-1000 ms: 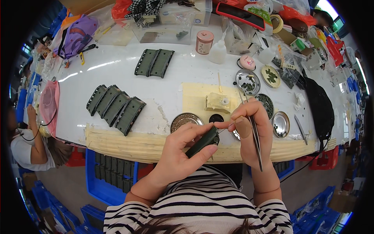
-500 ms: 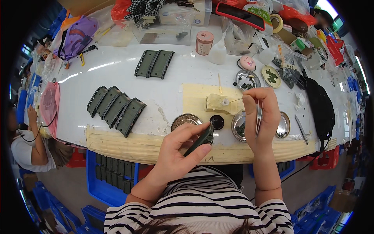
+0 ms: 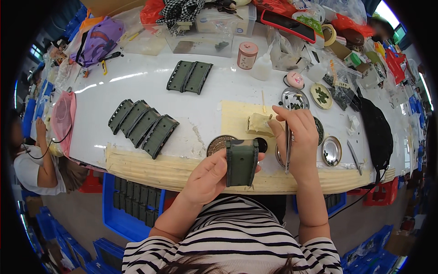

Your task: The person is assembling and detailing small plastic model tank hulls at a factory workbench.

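Observation:
My left hand [image 3: 204, 179] grips a dark green curved panel [image 3: 241, 165] with ridged black side edges, its broad face turned up. In my right hand [image 3: 302, 139], steel tweezers [image 3: 288, 148] hang down along the palm. Its thumb and forefinger are drawn together beside a tape-wrapped block [image 3: 258, 124] on yellowish paper; whether they pinch a thin tool there, I cannot make out. Just behind the panel are a small black round cup [image 3: 262, 145] and a dish of brown grains [image 3: 221, 140]. More green panels [image 3: 145, 128] lie in a row to the left, with another pair [image 3: 190, 76] farther back.
On the right stand a shiny metal dish [image 3: 331, 151], a dish of small dark pieces [image 3: 295, 98], a pen-like tool [image 3: 354, 157] and a black cloth bag [image 3: 376, 132]. A white squeeze bottle [image 3: 262, 67] and pink canister [image 3: 247, 55] stand behind. A blue crate [image 3: 109, 205] of panels sits below left.
My left hand has turned the green panel from edge-on to face up and shifted it slightly right. My right hand has moved left and down, its fingertips now nearer the block.

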The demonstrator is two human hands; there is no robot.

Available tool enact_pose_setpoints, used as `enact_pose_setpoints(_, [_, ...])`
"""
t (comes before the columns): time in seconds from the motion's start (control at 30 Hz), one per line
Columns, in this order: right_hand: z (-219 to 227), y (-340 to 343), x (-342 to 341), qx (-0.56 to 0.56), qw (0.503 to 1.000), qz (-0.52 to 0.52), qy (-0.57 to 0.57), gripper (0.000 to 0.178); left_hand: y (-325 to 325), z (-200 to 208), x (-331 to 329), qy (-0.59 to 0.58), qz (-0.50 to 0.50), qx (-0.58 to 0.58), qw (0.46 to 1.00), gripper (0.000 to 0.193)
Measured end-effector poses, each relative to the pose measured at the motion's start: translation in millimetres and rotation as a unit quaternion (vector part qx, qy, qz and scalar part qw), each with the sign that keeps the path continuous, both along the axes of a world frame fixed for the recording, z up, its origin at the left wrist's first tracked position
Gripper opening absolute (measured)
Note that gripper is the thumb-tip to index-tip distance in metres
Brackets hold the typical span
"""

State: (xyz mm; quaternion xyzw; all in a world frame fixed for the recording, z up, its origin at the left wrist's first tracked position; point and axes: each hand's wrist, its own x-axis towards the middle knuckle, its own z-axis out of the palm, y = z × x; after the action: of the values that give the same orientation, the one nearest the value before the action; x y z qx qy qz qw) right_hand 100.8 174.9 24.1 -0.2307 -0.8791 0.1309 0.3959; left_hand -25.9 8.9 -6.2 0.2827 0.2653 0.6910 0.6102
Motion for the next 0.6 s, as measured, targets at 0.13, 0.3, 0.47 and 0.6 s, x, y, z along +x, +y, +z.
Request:
enact_pose_setpoints(0.13, [5.6, -1.3, 5.4, -0.005, 0.999, 0.003, 0.040, 0.030, -2.9, 3.6, 0.6, 0.058, -0.007, -0.021, 0.998, 0.060])
enact_pose_setpoints(0.3, [18.5, -16.4, 19.0, -0.021, 0.992, 0.111, 0.052, 0.046, 0.5, -3.2, 1.0, -0.135, -0.052, 0.015, 0.989, 0.060])
enact_pose_setpoints(0.47, [21.5, -38.0, 17.0, -0.024, 0.985, 0.171, 0.003, 0.056, -1.7, -3.7, 10.2, -0.061, -0.017, -0.060, 0.996, 0.061])
enact_pose_setpoints(0.6, [20.5, -39.7, 17.2, -0.018, 0.986, 0.167, -0.004, 0.055, -0.7, 3.5, 13.6, -0.005, 0.003, -0.097, 0.995, 0.062])
